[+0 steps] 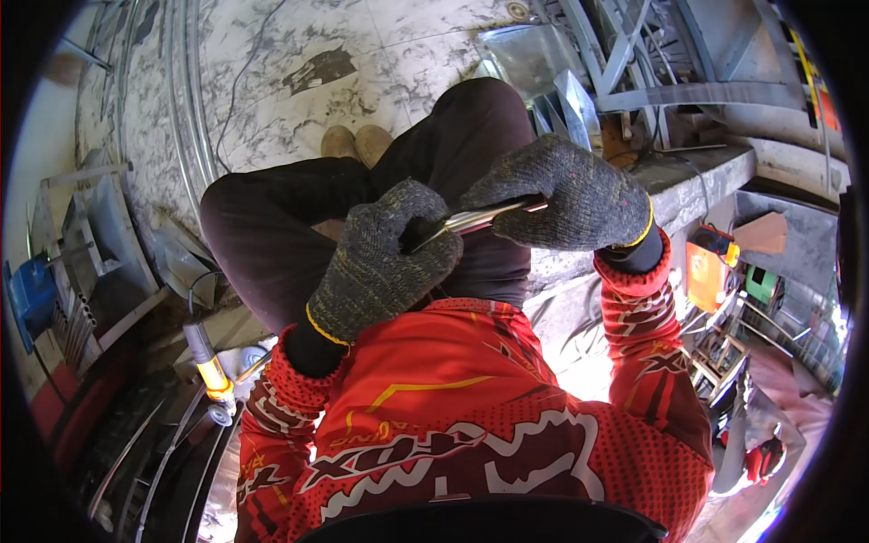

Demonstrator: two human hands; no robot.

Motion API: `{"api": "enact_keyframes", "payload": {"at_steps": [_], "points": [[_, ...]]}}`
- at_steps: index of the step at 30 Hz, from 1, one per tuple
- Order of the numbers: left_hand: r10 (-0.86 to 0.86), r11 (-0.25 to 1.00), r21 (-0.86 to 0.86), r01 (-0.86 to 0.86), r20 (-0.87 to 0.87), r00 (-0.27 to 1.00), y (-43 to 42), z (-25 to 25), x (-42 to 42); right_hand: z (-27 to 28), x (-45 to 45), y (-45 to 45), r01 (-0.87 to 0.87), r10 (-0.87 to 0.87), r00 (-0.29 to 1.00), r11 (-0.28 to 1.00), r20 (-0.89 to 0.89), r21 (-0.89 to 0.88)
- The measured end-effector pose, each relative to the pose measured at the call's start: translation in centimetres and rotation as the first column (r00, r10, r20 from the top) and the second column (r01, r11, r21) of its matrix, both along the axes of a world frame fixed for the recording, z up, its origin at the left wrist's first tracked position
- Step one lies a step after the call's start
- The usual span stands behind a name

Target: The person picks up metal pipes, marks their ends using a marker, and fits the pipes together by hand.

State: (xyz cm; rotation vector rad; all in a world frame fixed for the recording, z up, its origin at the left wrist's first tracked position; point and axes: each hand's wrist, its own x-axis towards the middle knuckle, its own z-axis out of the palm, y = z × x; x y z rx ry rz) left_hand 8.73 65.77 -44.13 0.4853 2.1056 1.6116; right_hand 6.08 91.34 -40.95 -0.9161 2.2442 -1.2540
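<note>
Both of my hands wear dark grey knit gloves with yellow cuff edging. A thin, shiny metal piece (478, 219) lies between them in front of my lap; its exact kind is hard to make out. The fingers of my left hand (385, 249) are closed on its left end. On the other end, my right hand (575, 199) pinches the same piece with thumb and fingers. The gloves cover much of both ends.
An angle grinder (210, 366) with a yellow band rests at lower left. Long metal tubes (184, 100) run along the floor. Bent sheet metal (534, 59) and a steel frame (697, 95) stand ahead right. An orange machine (708, 271) sits at right.
</note>
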Motion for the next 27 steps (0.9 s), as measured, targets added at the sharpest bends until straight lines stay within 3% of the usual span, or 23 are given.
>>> {"api": "enact_keyframes", "payload": {"at_steps": [6,8,9,15,17,23,27], "points": [[-0.025,1.000,0.016,0.025,0.044,0.999,0.0,-0.1,0.0,0.0,0.0,0.0,-0.017,0.017,1.000,0.999,0.001,0.051],[-0.036,0.999,0.021,0.038,-0.122,0.992,0.1,-0.2,-0.1,0.0,0.0,0.1,-0.018,0.018,1.000,0.999,0.005,0.043],[-0.036,0.999,0.020,0.039,-0.122,0.992,0.1,-0.2,0.0,0.0,0.1,0.1,-0.021,0.020,1.000,0.999,0.009,0.035],[-0.068,0.997,0.035,0.065,0.084,0.994,-0.4,-0.4,-0.1,0.1,0.0,-0.1,-0.021,0.021,0.999,1.000,0.030,0.020],[-0.063,0.981,0.193,0.027,0.181,0.981,-0.6,-1.2,0.2,0.1,0.0,-0.1,0.008,-0.009,0.999,1.000,0.041,0.018],[0.022,0.953,0.287,-0.096,0.251,0.968,0.1,-1.9,0.6,-0.4,0.0,0.1,0.023,-0.022,0.996,1.000,0.081,-0.010],[-0.100,0.989,0.112,0.092,0.068,0.993,-0.3,-1.4,-0.3,0.0,0.0,-0.1,0.022,-0.022,0.997,1.000,0.068,-0.001]]}}
